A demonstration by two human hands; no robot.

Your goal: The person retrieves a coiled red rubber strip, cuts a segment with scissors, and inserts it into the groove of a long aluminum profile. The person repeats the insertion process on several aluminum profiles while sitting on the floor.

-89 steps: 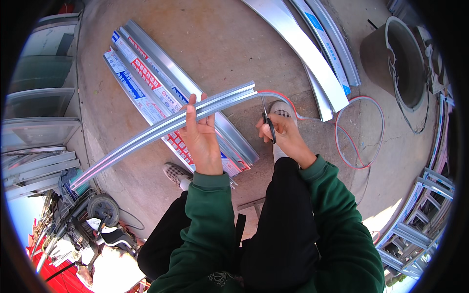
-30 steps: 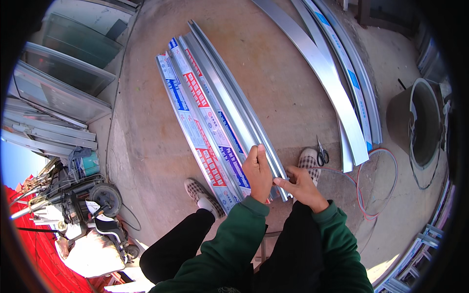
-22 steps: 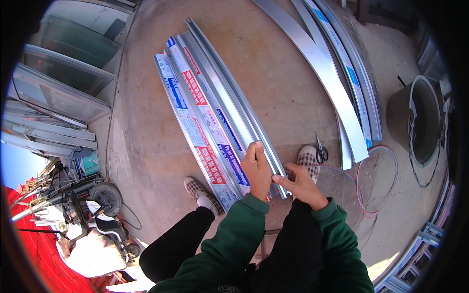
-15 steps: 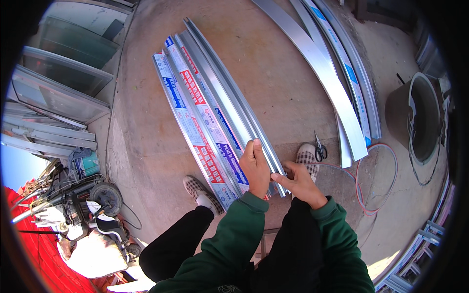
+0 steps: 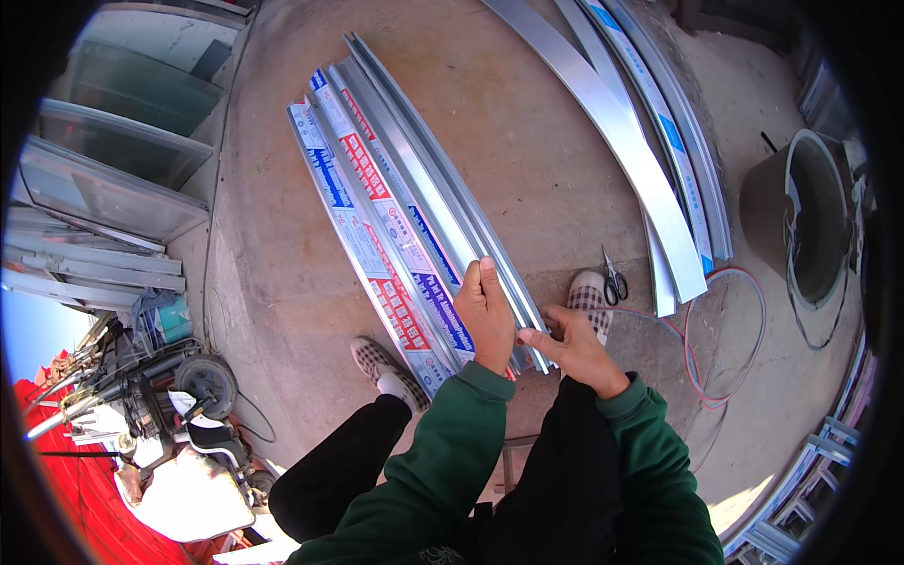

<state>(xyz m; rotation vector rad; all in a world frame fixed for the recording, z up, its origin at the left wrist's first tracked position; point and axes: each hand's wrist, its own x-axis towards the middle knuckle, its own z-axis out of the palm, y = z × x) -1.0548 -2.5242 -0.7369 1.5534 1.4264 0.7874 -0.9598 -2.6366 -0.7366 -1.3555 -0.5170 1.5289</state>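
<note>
Concrete floor (image 5: pixel 282 282), outdoor work yard, sunlit patch at 4 o'clock. Left hand (image 5: pixel 485 315) curled round the near part of a grey metal profile (image 5: pixel 461 202), thumb up; right hand (image 5: pixel 579 353) just beside at 4 o'clock, thumb toward the profile's near end, fingers bent, can't tell what they pinch. Profile runs from the hands out to 11 o'clock. Red-and-grey strip (image 5: pixel 690 353) leads from the right hand's fingers over the shoe to a loose loop at 3 o'clock. From the hands: black-handled scissors (image 5: pixel 612 276) on the floor at 2 o'clock, just beside 1 checked shoe (image 5: pixel 588 294); film-covered profiles (image 5: pixel 377 235) at 10 to 11, alongside the grey profile. Farther out: long silver metal lengths (image 5: pixel 626 141) at 1, big grey bucket (image 5: pixel 772 202) at 2, framed glass panels (image 5: pixel 132 184) at 10, wheeled machine (image 5: pixel 205 381) at 8.
</note>
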